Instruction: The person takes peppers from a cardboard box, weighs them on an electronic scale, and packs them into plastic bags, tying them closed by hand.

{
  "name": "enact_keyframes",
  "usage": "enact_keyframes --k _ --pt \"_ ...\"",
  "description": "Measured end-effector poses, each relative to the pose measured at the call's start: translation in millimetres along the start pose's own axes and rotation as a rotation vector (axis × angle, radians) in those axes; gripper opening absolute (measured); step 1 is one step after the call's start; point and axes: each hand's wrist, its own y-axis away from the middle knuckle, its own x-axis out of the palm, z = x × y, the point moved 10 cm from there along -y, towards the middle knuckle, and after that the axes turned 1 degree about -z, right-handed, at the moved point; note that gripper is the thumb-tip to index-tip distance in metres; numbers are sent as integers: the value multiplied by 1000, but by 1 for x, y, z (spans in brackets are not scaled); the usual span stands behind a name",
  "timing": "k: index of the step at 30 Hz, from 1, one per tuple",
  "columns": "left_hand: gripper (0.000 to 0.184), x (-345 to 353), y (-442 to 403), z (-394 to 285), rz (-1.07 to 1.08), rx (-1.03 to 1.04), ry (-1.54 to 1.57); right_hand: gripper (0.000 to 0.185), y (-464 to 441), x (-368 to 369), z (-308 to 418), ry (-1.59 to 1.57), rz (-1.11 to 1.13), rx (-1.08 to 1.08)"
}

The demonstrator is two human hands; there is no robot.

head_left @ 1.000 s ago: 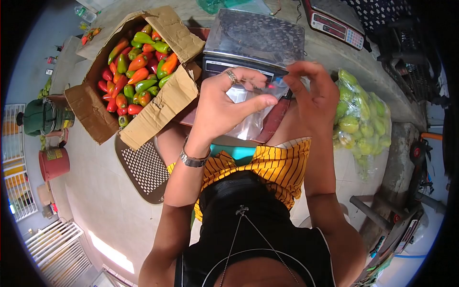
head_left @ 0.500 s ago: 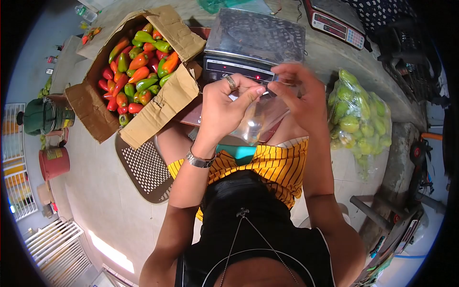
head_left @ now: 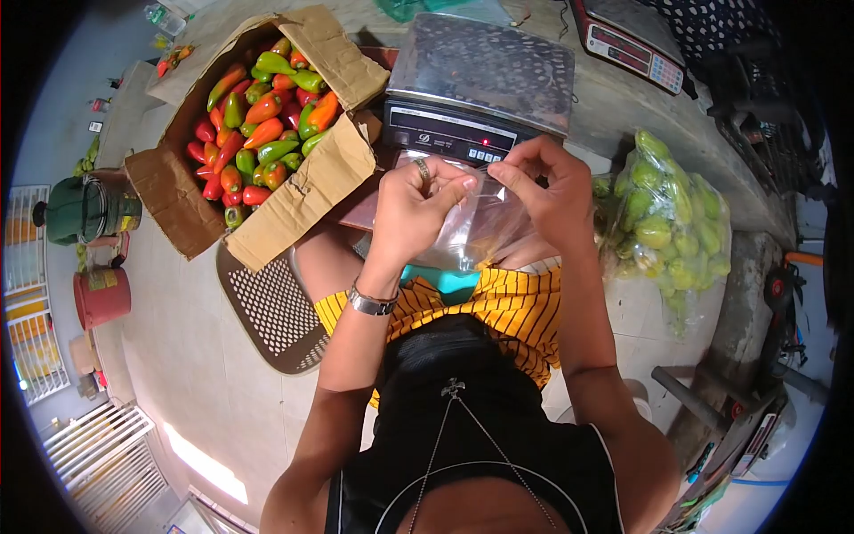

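Between my two hands hangs a clear plastic bag (head_left: 464, 227), pinched at its top edge. My left hand (head_left: 416, 203) is closed, thumb and forefinger pressed on the film, with a ring on one finger. Opposite it, my right hand (head_left: 553, 189) pinches the bag's other side with thumb and fingertips. Just beyond both hands sits a digital scale (head_left: 480, 76) with a metal plate and a lit red display. To the left, an opened cardboard box (head_left: 298, 198) holds many red and green peppers (head_left: 263, 107).
On the right stands a clear bag of green vegetables (head_left: 663, 214). A second scale (head_left: 633, 55) is at the back right. Below the box lies a brown perforated basket (head_left: 271, 307). A red bucket (head_left: 101, 298) is at far left, and a hand truck (head_left: 712, 400) at right.
My right hand has come down from a blurred, raised position and now pinches the bag's edge. The bag hangs more spread between both hands. My left hand has moved slightly down.
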Motion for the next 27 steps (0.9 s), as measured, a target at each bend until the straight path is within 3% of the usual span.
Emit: enact_keyframes --k 4,10,16,19,22,25,27 --pt "17 -6 9 10 -30 -13 -96 15 5 13 -12 -208 -13 -27" --pt "15 -2 15 28 23 -71 35 16 8 8 -15 -16 -11 -6" --pt "11 -13 19 59 -27 -174 42 23 17 12 -9 139 -236 -289" --pt "14 -13 21 62 -76 -168 81 25 37 2 -13 223 -464 -282" --pt "11 -12 25 67 -94 -183 79 23 49 13 -18 333 -367 -383" --pt "12 -11 29 79 -88 -190 61 20 50 32 -63 78 -175 -38" --pt "13 -11 31 84 -92 -181 40 19 49 46 -85 -46 -37 64"
